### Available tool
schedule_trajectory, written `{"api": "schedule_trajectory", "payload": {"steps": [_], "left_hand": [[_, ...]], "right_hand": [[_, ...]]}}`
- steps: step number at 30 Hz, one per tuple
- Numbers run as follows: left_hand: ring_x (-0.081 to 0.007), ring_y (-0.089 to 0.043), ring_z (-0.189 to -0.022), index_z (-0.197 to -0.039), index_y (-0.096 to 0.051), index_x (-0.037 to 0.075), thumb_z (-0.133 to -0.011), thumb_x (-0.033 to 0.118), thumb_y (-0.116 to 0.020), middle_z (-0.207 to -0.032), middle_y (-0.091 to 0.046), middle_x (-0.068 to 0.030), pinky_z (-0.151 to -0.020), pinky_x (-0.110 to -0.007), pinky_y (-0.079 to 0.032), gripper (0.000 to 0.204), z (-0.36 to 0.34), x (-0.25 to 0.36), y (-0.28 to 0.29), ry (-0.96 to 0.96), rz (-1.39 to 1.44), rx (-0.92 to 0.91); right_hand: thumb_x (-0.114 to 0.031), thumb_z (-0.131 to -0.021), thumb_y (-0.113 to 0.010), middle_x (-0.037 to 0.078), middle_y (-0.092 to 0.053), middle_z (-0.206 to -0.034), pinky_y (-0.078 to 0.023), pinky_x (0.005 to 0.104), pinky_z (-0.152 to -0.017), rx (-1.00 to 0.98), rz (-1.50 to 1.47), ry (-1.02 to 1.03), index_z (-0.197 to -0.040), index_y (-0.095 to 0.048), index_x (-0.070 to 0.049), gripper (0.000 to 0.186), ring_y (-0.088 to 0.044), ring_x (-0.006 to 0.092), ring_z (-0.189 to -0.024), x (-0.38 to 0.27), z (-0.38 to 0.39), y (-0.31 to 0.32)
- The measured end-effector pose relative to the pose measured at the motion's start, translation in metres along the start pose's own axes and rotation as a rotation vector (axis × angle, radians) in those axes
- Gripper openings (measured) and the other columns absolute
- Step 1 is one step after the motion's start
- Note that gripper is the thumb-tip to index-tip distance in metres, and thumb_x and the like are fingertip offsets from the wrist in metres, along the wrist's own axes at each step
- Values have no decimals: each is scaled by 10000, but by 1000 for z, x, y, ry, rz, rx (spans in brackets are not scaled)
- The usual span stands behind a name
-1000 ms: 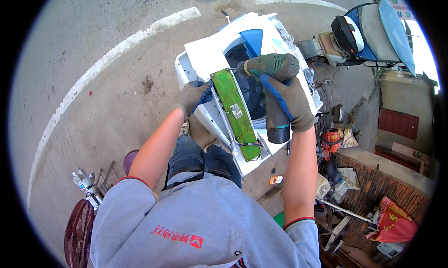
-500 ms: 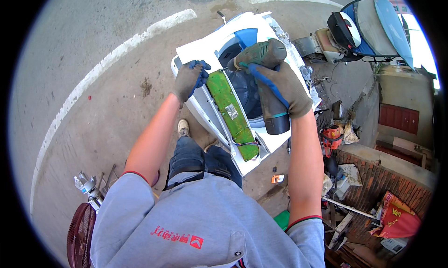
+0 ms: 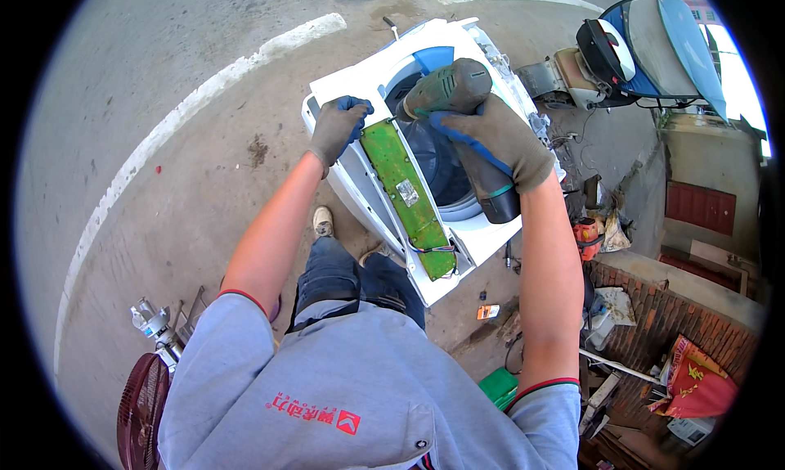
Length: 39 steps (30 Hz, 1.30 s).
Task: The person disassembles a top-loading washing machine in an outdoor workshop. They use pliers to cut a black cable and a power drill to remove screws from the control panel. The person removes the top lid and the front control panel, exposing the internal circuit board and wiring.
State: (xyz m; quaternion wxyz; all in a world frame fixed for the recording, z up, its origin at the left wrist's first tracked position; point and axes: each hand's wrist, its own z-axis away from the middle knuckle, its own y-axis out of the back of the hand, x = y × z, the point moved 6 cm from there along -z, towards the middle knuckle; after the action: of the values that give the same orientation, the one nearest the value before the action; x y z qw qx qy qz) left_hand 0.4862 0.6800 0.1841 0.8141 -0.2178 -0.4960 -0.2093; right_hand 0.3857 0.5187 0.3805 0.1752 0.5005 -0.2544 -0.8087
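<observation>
My right hand (image 3: 507, 143), in a grey and blue work glove, grips a dark green cordless drill (image 3: 446, 89). Its nose points left, beside the far end of a long green circuit board (image 3: 396, 188); the tip's contact is hard to make out. The board lies in the white top panel of a washing machine (image 3: 343, 81), whose round drum opening (image 3: 433, 155) shows a dark tub. At the board's far end my gloved left hand (image 3: 337, 130) is closed, fingertips pressed together; what they hold, if anything, is too small to tell. Thin wires (image 3: 433, 249) run across the board's near end.
A screwdriver-like tool (image 3: 392, 30) lies beyond the machine. On the right are a parked scooter (image 3: 572, 69), an orange power tool (image 3: 587, 237) and a brick wall (image 3: 654, 323). A green case (image 3: 499, 386) sits near my right arm, a dark red fan (image 3: 141, 409) at lower left.
My left hand has shifted slightly right and away from me, its fingers closer to the board's end. The drill has moved a little, its head leftward and its battery end rightward.
</observation>
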Motion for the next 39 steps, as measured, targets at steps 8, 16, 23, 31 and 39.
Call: {"api": "schedule_trajectory", "payload": {"steps": [8, 16, 23, 31, 39], "left_hand": [[-301, -650, -987, -1071, -693, 72, -813, 293, -660, -1044, -686, -165, -886, -376, -494, 342, -5, 22, -24, -196, -857, -3], [-321, -658, -942, -1058, -704, 89, -850, 344, -631, -957, -692, -177, -869, -411, -496, 337, -6, 21, -46, -406, -1082, -147], [-317, -665, -903, -985, -721, 98, -855, 346, -626, -922, -694, -160, -839, -420, -501, 295, -6, 20, -50, -439, -1083, -121], [-334, -660, -848, -981, -720, 106, -849, 324, -628, -909, -682, -168, -781, -451, -502, 270, -10, 13, -46, -497, -1099, -51], [-82, -526, -579, -964, -623, -22, -962, 221, -561, -697, -553, -2, -497, -191, -396, 251, 19, -11, 20, 89, 535, -92]], "right_hand": [[-317, -780, -693, 187, -699, -905, -518, 353, -751, 22, 57, -32, -1037, -678, 49, 448, -673, 256, -785, 5, 4, 3], [-317, -776, -698, 173, -694, -876, -522, 352, -739, 39, 17, -44, -1047, -667, 46, 455, -673, 245, -778, -5, 11, 4], [-307, -783, -695, 175, -697, -921, -520, 344, -756, 31, -22, -4, -1075, -667, 42, 456, -675, 248, -818, 1, 11, 1], [-240, -802, -735, 119, -685, -1015, -504, 335, -815, 116, -79, -95, -1135, -644, 2, 421, -638, 196, -892, -33, 43, 17], [-226, -804, -745, 108, -685, -1023, -502, 341, -826, 132, -79, -108, -1126, -659, -30, 386, -634, 189, -892, -13, 62, 3]]}}
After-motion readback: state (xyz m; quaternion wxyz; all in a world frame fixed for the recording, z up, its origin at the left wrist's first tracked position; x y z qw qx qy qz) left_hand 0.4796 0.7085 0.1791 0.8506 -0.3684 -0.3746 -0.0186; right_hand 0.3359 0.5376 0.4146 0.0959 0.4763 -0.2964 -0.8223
